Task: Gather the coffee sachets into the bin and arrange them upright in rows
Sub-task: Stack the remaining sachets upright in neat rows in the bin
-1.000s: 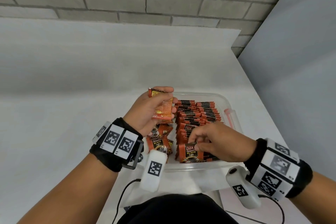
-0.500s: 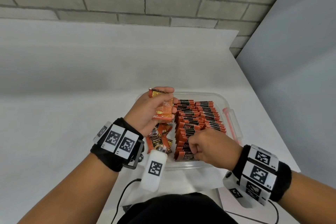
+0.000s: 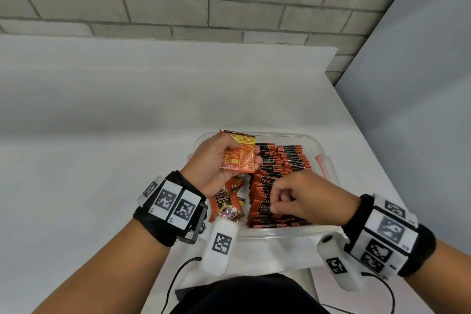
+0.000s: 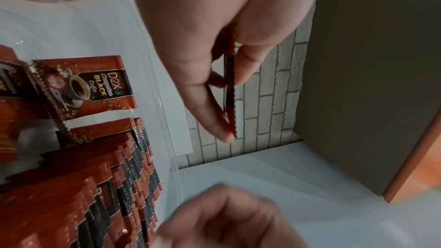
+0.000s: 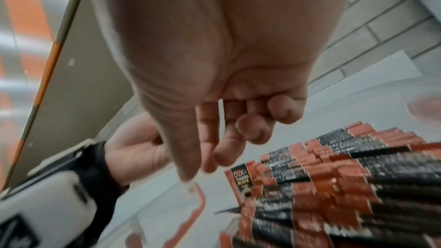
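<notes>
A clear plastic bin [image 3: 267, 234] sits on the white table close to me. Orange-and-black coffee sachets [image 3: 283, 160] stand upright in two rows filling its right part [image 5: 358, 176]. A few loose sachets [image 3: 226, 204] lie flat in the bin's left part [image 4: 95, 86]. My left hand [image 3: 248, 154] hovers over the bin's far left corner and grips a small stack of sachets [image 3: 238, 160], seen edge-on between thumb and fingers [image 4: 231, 105]. My right hand [image 3: 277, 201] hangs just above the near end of the rows, fingers curled and holding nothing [image 5: 214, 148].
A pink latch [image 3: 321, 163] sticks out on the bin's right side. The white table [image 3: 127, 135] stretches left and back to a brick wall [image 3: 229, 7]. A grey panel [image 3: 420, 109] runs along the table's right edge. Cables trail near my body.
My right hand was pinching a sachet at the near end of the row; that sachet now stands in the row and the hand has lifted off empty. The left hand tilted its stack slightly.
</notes>
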`<state>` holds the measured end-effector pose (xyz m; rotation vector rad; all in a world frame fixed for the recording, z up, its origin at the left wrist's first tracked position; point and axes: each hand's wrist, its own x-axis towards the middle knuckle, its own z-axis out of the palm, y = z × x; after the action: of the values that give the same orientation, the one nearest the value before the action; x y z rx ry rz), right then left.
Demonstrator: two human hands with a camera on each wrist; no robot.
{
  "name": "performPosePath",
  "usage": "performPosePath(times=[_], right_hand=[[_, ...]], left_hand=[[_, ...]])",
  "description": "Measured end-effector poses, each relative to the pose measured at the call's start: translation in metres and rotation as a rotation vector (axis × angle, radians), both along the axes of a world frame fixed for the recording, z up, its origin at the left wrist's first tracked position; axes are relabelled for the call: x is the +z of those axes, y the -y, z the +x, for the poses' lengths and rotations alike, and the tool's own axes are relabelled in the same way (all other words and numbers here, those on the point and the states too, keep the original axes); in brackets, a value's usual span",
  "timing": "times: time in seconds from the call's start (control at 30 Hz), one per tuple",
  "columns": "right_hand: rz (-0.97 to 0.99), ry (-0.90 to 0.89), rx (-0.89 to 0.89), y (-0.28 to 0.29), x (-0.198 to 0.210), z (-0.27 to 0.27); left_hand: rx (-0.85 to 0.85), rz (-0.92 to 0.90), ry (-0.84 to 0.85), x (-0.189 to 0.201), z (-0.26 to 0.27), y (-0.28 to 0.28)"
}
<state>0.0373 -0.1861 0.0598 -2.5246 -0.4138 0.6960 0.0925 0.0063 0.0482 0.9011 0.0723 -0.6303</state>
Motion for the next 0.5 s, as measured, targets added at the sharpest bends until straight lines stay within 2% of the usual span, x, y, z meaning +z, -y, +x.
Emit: performPosePath(times=[0.13, 0.2, 0.27, 0.33, 0.43, 0.5], right_hand=[[0.207, 0.209, -0.295, 0.002, 0.016, 0.012], [0.316, 0.225, -0.401, 0.0, 0.019, 0.02], [0.374, 0.211, -0.4, -0.002, 0.019, 0.026], [0.373, 0.277, -0.381, -0.003, 0.02, 0.028], [0.384, 0.5, -0.39, -0.004, 0.02, 0.026], [0.384, 0.657, -0.32, -0.005, 0.017, 0.022]], left_hand=[[-0.064, 0.098, 0.037, 0.001, -0.004, 0.006], [-0.1, 0.147, 0.082, 0.0, -0.006, 0.01], [-0.114, 0.181, 0.121, 0.0, -0.008, 0.014], [-0.09, 0.199, 0.112, 0.0, -0.009, 0.016], [-0.039, 0.18, 0.003, 0.002, -0.007, 0.013], [-0.026, 0.133, -0.077, 0.003, -0.005, 0.011]])
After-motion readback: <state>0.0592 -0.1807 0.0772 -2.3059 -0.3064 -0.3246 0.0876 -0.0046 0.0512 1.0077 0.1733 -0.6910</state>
